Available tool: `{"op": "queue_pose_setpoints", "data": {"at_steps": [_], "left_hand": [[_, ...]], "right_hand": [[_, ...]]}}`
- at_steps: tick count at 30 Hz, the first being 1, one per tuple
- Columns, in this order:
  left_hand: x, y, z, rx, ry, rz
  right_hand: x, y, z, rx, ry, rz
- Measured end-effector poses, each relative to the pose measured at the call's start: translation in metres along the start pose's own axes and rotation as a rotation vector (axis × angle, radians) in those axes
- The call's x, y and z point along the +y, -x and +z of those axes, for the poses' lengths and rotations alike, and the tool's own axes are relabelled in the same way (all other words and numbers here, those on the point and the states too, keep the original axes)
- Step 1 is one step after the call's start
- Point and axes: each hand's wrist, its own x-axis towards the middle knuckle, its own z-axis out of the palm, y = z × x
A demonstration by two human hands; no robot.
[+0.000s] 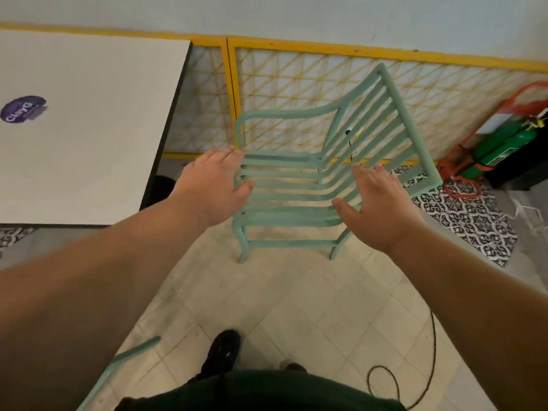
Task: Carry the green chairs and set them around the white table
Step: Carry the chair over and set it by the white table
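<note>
Tiled floor (pixel 296 307) bears green chair (pixel 281 216) beside white table (pixel 89 129).

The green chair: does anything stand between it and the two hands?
Nothing visible does. On the green chair, the open left hand is at the front seat edge, the open right hand at the backrest.

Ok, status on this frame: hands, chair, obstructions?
Left hand and right hand open, at chair's sides, no grip. Green chair on floor beside white table. Loose cable on floor near feet.
</note>
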Motion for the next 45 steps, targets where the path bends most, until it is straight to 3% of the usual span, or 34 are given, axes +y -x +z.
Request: {"op": "queue_pose_setpoints", "data": {"at_steps": [12, 22, 29, 45], "left_hand": [[-0.007, 0.135, 0.031, 0.034, 0.054, -0.378], [-0.050, 0.283, -0.009, 0.133, 0.046, -0.686], [-0.087, 0.394, -0.007, 0.141, 0.051, -0.801], [-0.191, 0.612, -0.017, 0.087, 0.016, -0.853]], "right_hand": [[-0.034, 0.014, 0.032, -0.170, 0.104, -0.400], [-0.142, 0.066, 0.053, -0.249, 0.072, -0.646], [-0.223, 0.132, 0.080, -0.263, 0.072, -0.750], [-0.386, 0.281, 0.139, -0.293, 0.061, -0.799]]}}
